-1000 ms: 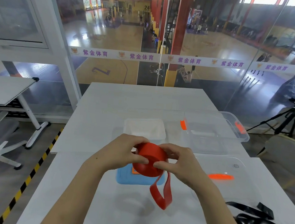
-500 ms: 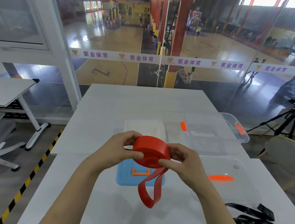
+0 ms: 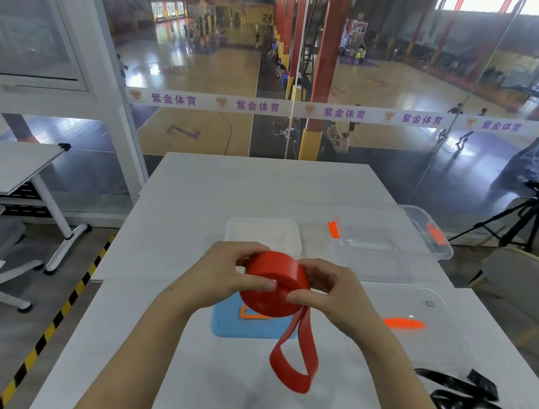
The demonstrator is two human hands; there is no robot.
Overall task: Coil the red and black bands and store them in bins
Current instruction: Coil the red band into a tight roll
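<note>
Here, in the head view, the left hand and the right hand hold the red band above the table, with fingers curled around its coiled part from both sides. The uncoiled end hangs as a loop below the coil. The black band lies loose on the table at near right. Beyond the hands stand a small white bin and a larger clear bin. A blue lid lies beneath the coil.
</note>
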